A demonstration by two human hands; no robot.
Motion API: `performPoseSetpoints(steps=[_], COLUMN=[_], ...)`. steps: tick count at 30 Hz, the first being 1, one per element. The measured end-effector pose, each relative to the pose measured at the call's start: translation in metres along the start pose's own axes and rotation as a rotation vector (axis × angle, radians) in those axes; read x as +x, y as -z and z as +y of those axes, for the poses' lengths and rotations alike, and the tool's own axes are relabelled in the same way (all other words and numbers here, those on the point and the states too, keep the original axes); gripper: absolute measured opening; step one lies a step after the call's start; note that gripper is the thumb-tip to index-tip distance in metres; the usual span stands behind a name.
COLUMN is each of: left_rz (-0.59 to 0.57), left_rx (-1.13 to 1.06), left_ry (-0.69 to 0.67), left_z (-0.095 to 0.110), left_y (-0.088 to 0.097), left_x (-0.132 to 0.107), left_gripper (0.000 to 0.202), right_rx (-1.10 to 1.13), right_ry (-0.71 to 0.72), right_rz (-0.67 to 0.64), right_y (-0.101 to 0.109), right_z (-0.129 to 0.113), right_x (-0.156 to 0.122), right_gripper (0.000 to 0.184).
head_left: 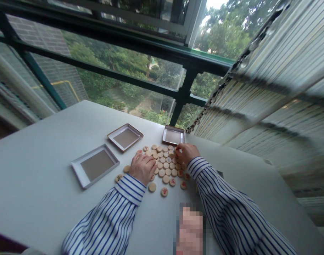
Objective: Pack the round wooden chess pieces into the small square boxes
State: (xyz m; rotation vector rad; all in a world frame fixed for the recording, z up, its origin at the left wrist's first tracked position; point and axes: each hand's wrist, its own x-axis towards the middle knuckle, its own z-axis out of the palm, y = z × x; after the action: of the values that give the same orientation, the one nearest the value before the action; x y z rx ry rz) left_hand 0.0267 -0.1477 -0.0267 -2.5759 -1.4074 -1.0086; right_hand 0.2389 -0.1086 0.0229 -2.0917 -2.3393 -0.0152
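Observation:
Many round wooden xiangqi pieces (168, 172) lie in a loose cluster on the white table (55, 141). Some show red or dark characters, and others are blank side up. My left hand (143, 168) lies over the cluster's left side, its fingers extended and touching pieces. At the upper right, my right hand (188, 153) has its fingers curled in a pinch at a piece, mostly hidden by the fingertips. Several pieces lie apart near the front, including a red-marked piece (164, 192) and a blank piece (152, 187). Both forearms wear striped sleeves.
Two shallow open trays, a larger tray (76, 173) and a brown-edged tray (111, 137), stand left of the pieces. Another small tray (166, 141) sits behind them. A window with a dark green frame (187, 83) borders the far edge; a curtain (257, 113) hangs right.

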Motion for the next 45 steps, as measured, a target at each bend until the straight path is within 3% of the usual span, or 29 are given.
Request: performPoseSetpoints(steps=[14, 21, 29, 33, 37, 45], left_rz=[-0.012, -0.008, -0.010, 0.006, 0.048, 0.115], left_rx=[-0.019, -0.029, -0.034, -0.054, -0.084, -0.325], left_ry=[0.025, 0.029, 0.027, 0.032, 0.047, 0.102], left_z=[0.001, 0.000, 0.002, 0.004, 0.005, 0.014], left_y=[0.002, 0.001, 0.002, 0.002, 0.002, 0.004], left_x=[0.001, 0.001, 0.002, 0.001, 0.002, 0.004], left_gripper=[0.013, 0.013, 0.012, 0.012, 0.017, 0.019], right_rx=[0.006, 0.021, 0.012, 0.047, 0.144, 0.311], right_ry=[0.042, 0.212, 0.207, 0.237, 0.298, 0.508], right_rz=[-0.011, -0.039, -0.056, -0.017, 0.101, 0.193], right_y=[0.001, 0.004, 0.000, 0.002, 0.005, 0.010], right_z=[-0.001, -0.008, -0.011, -0.007, -0.005, -0.008], right_x=[-0.002, -0.013, -0.012, -0.013, -0.021, -0.044], right_gripper=[0.024, 0.027, 0.022, 0.019, 0.020, 0.021])
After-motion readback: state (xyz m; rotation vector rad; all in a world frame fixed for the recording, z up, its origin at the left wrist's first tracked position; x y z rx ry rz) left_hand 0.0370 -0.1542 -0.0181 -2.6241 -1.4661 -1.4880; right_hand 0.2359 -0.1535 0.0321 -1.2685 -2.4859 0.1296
